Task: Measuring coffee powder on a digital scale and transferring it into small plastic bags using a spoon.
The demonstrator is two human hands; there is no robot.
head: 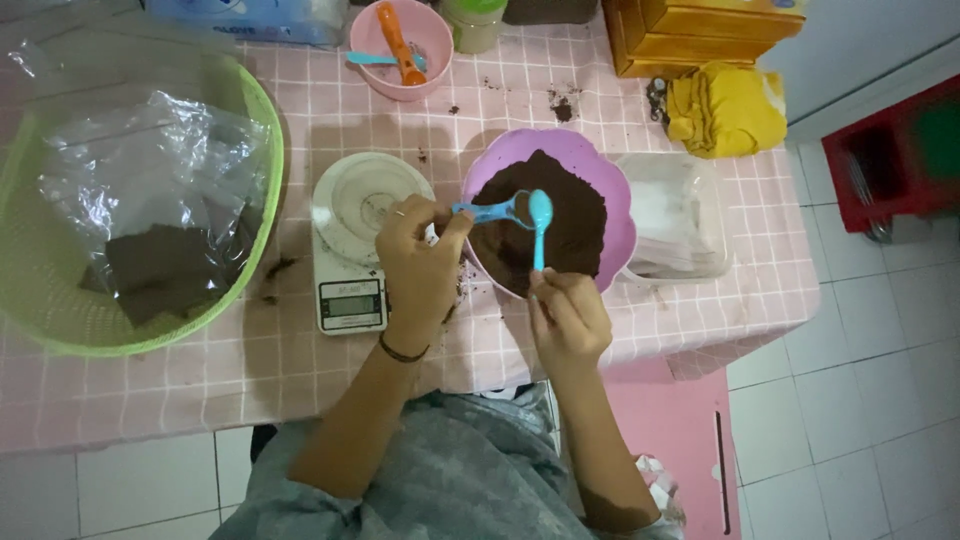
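Observation:
My left hand (418, 262) grips the handle of a blue spoon (492, 211) that reaches sideways over a purple bowl (590, 160) of dark brown powder (550, 222). A second blue spoon (539, 222) stands upright in my right hand (567, 318), its bowl meeting the first spoon above the powder. A white kitchen scale (352, 232) with a round plate sits just left of my left hand.
A green mesh basket (262, 150) holds clear plastic bags of brown powder at the left. A pink bowl (432, 45) with an orange scoop stands at the back, a clear tub (680, 215) lies right of the purple bowl, and a yellow cloth (728, 110) lies beyond.

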